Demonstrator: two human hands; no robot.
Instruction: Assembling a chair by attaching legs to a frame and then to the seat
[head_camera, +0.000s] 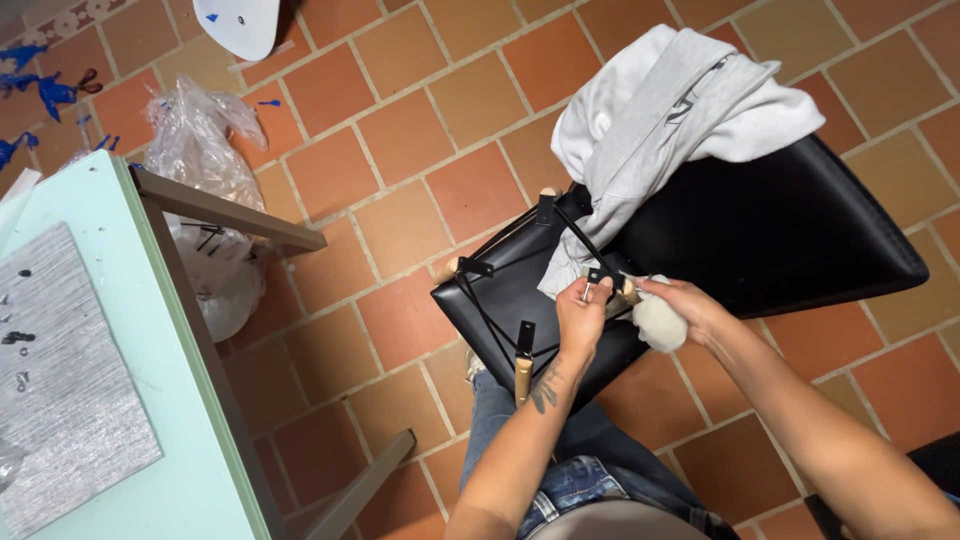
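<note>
Your left hand (582, 318) is closed, with the fingertips pinching a small metal piece at a black bracket (600, 275) on the underside of the black chair (760, 230); your right hand (685, 305) is closed around a white fluffy cloth (658, 322) just beside it. The chair lies upturned over your knees, its wooden legs (523, 378) pointing toward you and black cross wires between them. A grey sweatshirt (670, 120) is draped over the chair, and the pale green worktop (120, 330) stands at your left on the red tile floor (400, 130).
</note>
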